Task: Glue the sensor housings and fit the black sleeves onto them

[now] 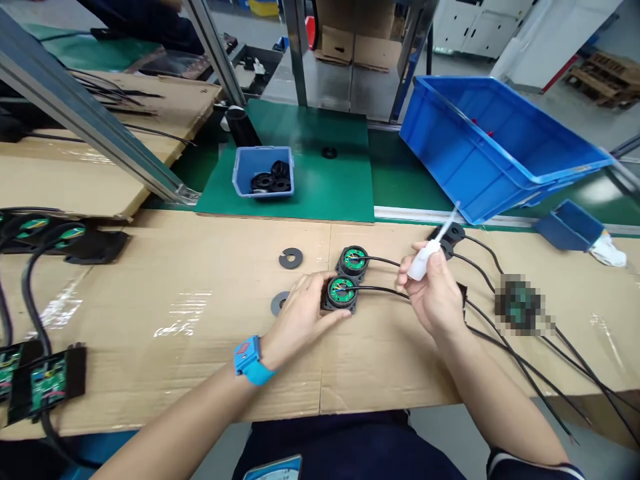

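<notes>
My left hand [301, 312] grips the side of a black round housing [342, 292] with a green circuit board inside, resting on the cardboard-covered table. Touching it on the far side is a second such housing [353, 261]; a black cable runs rightward from each. Closed around a small white squeeze bottle [424, 261] with a thin nozzle, my right hand [434, 293] is raised above the cables. The nozzle points up and away from the housings. Left of the housings lies a black slotted ring [291, 258]; another ring [278, 304] is partly hidden behind my left hand.
A small blue bin [263, 172] holding black round parts stands on a green mat [330, 190]. The large blue crate [500, 160] is tilted at back right. More cabled parts lie right and at far left, one blurred out. A metal post [110, 127] slants across the left.
</notes>
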Demonstrator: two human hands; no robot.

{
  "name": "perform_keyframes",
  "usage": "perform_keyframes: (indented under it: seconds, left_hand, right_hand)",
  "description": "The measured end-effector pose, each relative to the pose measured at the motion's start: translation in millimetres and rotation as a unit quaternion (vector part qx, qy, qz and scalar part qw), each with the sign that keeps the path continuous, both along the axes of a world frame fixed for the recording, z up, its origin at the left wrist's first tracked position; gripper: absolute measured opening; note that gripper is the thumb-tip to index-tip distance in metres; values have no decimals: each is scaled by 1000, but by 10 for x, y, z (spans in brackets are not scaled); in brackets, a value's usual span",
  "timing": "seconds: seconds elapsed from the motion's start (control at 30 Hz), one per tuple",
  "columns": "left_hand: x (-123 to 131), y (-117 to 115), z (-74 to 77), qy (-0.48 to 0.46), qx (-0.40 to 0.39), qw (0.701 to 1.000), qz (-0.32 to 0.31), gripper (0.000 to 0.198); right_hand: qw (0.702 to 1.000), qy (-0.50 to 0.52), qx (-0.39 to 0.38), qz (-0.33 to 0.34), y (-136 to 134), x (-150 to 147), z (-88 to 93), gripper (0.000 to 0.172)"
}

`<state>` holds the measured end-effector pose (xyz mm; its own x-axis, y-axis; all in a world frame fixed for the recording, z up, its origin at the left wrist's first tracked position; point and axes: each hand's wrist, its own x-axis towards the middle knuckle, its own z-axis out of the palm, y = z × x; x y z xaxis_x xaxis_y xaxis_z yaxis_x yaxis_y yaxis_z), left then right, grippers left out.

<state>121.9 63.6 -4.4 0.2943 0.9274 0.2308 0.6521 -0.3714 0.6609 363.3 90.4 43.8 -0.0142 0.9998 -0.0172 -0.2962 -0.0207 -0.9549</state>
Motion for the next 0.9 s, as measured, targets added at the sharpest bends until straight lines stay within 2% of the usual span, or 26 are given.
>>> perform_keyframes:
  seconds: [0.1, 0.2, 0.3, 0.43, 0.5, 0.6, 0.7, 0.9]
  left_hand:
    - [98, 24, -43, -19, 8, 1000, 11, 46]
    - [99, -35, -60, -44, 27, 999, 11, 43]
    - [71, -113, -50, -56, 88, 995, 0, 45]
    - [41, -171, -35, -50, 165, 985, -8, 52]
    - [29, -184, -33, -70, 176, 982, -19, 58]
    - [11, -201, -24, -95, 177, 977, -67, 64]
    - [-3, -223, 10, -54, 184, 976, -106, 56]
    - [7, -269, 83, 15, 196, 974, -117, 39]
  right_hand:
    - [998, 32, -44, 15, -102, -141, -74, 44]
    - [998, 24, -58, 9, -216, -223, -202, 45]
    - [998, 18, -53, -7, -279, -234, -255, 46]
    - [999, 4, -39, -4, -305, -172, -165, 45]
    - [1000, 5, -27, -7, -318, -126, -93, 40]
    - [999, 14, -10, -37, -322, -60, -11, 39]
    - [997, 28, -1, -70, -291, -10, 18, 42]
    - [994, 25, -37, -97, -217, 40, -12, 49]
